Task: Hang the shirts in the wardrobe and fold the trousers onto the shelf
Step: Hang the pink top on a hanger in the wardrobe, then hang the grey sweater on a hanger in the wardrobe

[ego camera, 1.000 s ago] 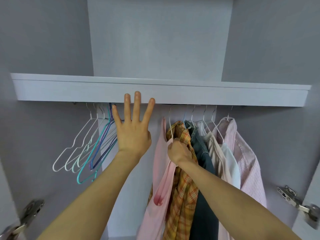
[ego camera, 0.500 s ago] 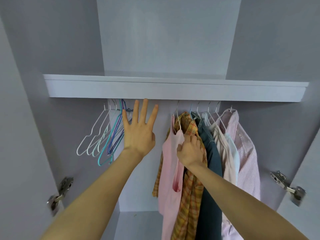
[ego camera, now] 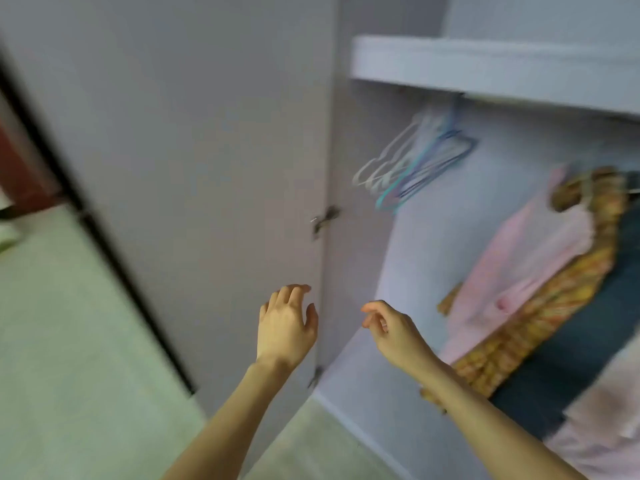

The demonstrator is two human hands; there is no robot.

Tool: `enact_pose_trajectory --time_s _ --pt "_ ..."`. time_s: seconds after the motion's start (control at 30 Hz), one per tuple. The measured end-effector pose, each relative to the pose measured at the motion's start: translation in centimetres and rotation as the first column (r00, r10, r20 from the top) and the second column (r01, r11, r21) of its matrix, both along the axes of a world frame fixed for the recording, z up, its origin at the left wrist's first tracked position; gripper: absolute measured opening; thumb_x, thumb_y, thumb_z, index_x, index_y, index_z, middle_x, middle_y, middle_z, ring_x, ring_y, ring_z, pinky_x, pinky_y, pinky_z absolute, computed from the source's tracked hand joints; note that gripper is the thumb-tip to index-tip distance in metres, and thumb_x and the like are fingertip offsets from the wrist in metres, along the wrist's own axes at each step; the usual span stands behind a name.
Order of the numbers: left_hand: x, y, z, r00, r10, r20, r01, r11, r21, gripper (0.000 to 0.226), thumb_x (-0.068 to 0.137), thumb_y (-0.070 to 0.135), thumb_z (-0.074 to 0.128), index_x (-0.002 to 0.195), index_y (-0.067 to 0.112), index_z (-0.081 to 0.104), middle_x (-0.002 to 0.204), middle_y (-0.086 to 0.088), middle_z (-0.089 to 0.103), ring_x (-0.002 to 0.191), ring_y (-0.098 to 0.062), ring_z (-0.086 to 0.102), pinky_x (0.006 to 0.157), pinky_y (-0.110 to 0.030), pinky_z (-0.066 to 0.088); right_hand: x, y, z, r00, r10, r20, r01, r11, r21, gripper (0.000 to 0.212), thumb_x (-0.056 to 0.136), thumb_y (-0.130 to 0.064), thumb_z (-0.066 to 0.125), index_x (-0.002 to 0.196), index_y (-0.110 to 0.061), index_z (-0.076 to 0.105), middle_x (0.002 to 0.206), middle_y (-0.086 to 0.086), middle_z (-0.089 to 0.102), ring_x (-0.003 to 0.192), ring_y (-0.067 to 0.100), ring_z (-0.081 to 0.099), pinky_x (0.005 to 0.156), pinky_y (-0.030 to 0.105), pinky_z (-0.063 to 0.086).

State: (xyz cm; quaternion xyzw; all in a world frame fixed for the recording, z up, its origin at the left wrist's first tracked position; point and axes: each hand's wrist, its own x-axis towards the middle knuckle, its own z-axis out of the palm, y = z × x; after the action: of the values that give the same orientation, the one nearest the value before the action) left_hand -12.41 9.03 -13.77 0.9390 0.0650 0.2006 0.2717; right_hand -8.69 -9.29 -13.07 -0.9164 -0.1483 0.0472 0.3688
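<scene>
Wardrobe (ego camera: pixel 433 258): pale lilac-grey, seen tilted and motion-blurred, filling the middle and right of the view
Wardrobe door (ego camera: pixel 194 161): the largest surface in view, swung open on the left, with a dark edge down its outer side; it stands behind the left hand
Floor (ego camera: pixel 62 341): pale greenish, at lower left and under the door
Shelf (ego camera: pixel 485 67): thick white board across the top right, above the hanging clothes; what lies on its top cannot be seen
Shirts: a row hanging at the far right under the shelf, partly cut by the frame edge
Dark blue garment (ego camera: pixel 581 327): hangs behind the plaid one, to its right
Pink top (ego camera: pixel 533 268): leftmost of the hung clothes, pale pink, sleeveless as far as the blur allows
Plaid shirt (ego camera: pixel 554 306): orange and yellow checks, just behind the pink top and touching it
Pale garment (ego camera: pixel 602 420): at the lower right corner, too blurred to name closer
Empty hangers (ego camera: pixel 412 168): a bunch of white, teal and blue wire hangers under the shelf, left of the clothes and apart from them
Left hand (ego camera: pixel 285 327): in front of the door's inner edge, fingers loosely spread, holding nothing
Right hand (ego camera: pixel 393 329): low in the wardrobe opening, fingers relaxed and slightly curled, holding nothing, apart from the clothes
Hinges (ego camera: pixel 323 218): one metal hinge at mid-door, another lower by the left wrist
</scene>
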Motion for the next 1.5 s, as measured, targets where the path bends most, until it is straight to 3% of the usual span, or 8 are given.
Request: enact_pose_trajectory --time_s 0.2,0.43,0.63,0.77,0.93,1.17,1.33,1.5 --pt "-19.6 9.0 -5.7 0.862 0.463 -0.208 -0.487 0.869 -0.088 0.033 0.092 0.016 0.050 0.124 0.011 0.056 0.126 -0.005 0.056 0.117 -0.025 0.051 0.097 -0.034 0.038 -10.2 12.6 -5.3 0.861 0.466 -0.201 -0.475 0.880 0.003 0.024 0.094 -0.011 0.043 0.109 -0.013 0.061 0.091 -0.002 0.067 0.091 0.021 0.063 0.084 0.030 0.046" --pt "-42.9 16.4 -9.6 0.432 0.840 -0.327 -0.899 0.429 -0.086 0.033 0.088 0.008 0.054 0.121 0.007 0.059 0.123 -0.011 0.058 0.115 -0.030 0.052 0.094 -0.034 0.038 -27.1 27.7 -9.6 0.499 0.790 -0.355 -0.835 0.549 0.048 0.023 0.095 -0.011 0.041 0.105 -0.010 0.062 0.082 -0.006 0.062 0.083 0.014 0.060 0.078 0.022 0.043" --pt "-59.4 20.0 -15.2 0.060 0.893 -0.446 -0.992 0.003 -0.128 0.033 0.087 0.008 0.053 0.121 0.007 0.057 0.125 -0.012 0.055 0.117 -0.030 0.050 0.094 -0.035 0.037 -40.8 38.1 -14.4 0.245 0.847 -0.472 -0.963 0.269 -0.018 0.022 0.096 -0.015 0.039 0.100 -0.019 0.061 0.083 -0.007 0.062 0.079 0.010 0.058 0.060 0.012 0.040" --pt "-68.6 20.6 -20.6 -0.115 0.782 -0.613 -0.968 -0.228 -0.109 0.036 0.088 0.009 0.051 0.123 0.005 0.052 0.124 -0.017 0.053 0.117 -0.032 0.048 0.093 -0.036 0.037 -49.5 42.5 -19.1 0.137 0.802 -0.581 -0.990 0.137 -0.043 0.023 0.096 -0.013 0.037 0.099 -0.020 0.058 0.080 -0.005 0.060 0.084 0.019 0.060 0.080 0.029 0.049" --pt "-76.5 19.5 -28.7 -0.191 0.611 -0.768 -0.949 -0.314 -0.014 0.043 0.089 0.019 0.052 0.129 0.005 0.044 0.131 -0.019 0.047 0.121 -0.035 0.043 0.096 -0.040 0.036 -57.8 44.2 -26.1 0.035 0.722 -0.691 -0.992 -0.057 -0.109 0.027 0.094 -0.016 0.032 0.109 -0.021 0.055 0.095 -0.005 0.063 0.094 0.019 0.058 0.083 0.030 0.046" --pt "-80.4 18.1 -37.2 -0.159 0.322 -0.933 -0.961 -0.268 0.071 0.101 0.083 0.050 0.061 0.148 0.022 -0.011 0.156 -0.009 -0.017 0.143 -0.034 -0.009 0.111 -0.052 0.015 -63.1 43.5 -33.2 0.020 0.653 -0.757 -0.951 -0.220 -0.215 0.037 0.096 -0.015 0.030 0.131 -0.016 0.044 0.130 0.007 0.053 0.119 0.026 0.048 0.094 0.031 0.040" --pt "-80.5 18.0 -38.1 -0.373 0.469 -0.800 -0.928 -0.174 0.331 0.048 0.093 0.015 0.043 0.139 0.016 0.031 0.151 -0.012 0.021 0.133 -0.031 0.028 0.095 -0.043 0.035 -62.6 42.9 -34.3 0.066 0.598 -0.799 -0.926 -0.261 -0.272 0.036 0.096 -0.015 0.031 0.130 -0.016 0.044 0.125 0.007 0.056 0.115 0.025 0.050 0.091 0.031 0.041" --pt "-83.0 18.7 -34.0 -0.396 0.598 -0.697 -0.754 -0.645 -0.125 0.031 0.086 -0.004 0.035 0.108 0.008 0.053 0.087 -0.016 0.058 0.078 -0.030 0.051 0.062 -0.034 0.035 -61.9 43.1 -31.8 0.109 0.582 -0.806 -0.950 -0.177 -0.256 0.034 0.095 -0.017 0.035 0.127 -0.018 0.048 0.118 0.004 0.058 0.103 0.020 0.056 0.087 0.031 0.044"
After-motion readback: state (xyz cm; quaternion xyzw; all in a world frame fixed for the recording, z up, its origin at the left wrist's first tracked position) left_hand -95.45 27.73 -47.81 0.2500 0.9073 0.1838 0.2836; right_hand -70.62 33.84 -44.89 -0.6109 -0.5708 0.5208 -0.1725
